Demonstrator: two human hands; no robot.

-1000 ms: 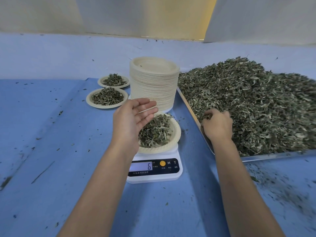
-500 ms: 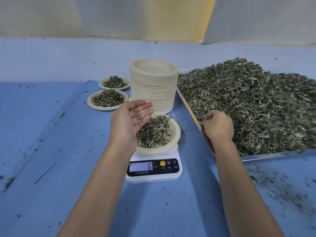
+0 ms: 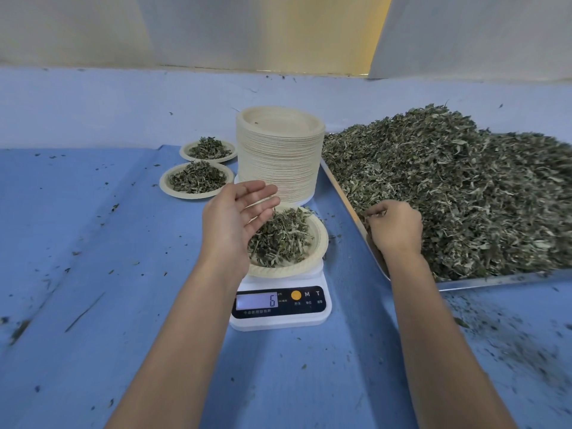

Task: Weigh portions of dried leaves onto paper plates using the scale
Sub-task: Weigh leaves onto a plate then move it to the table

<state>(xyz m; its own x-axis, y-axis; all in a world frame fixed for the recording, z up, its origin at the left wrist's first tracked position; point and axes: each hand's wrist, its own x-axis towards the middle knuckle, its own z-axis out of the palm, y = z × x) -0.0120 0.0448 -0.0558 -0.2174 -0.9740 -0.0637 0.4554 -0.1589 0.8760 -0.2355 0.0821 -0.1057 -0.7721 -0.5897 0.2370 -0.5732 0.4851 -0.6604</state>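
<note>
Left fingers (image 3: 258, 191) straight; right fingers (image 3: 377, 211) pinch leaves (image 3: 464, 187).

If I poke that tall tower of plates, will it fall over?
A high poke might well tip it: the plate stack stands many plates high. The plates only nest loosely, so the top ones may slide off first. Being thin paper, it is likely light and easy to shove.

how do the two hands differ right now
The left hand is open, fingers straight, palm showing. The right hand is curled into the leaves, its back showing. The left hand hovers over the plate on the scale. The right hand is in the tray, by its near edge. Both are bare.
</note>
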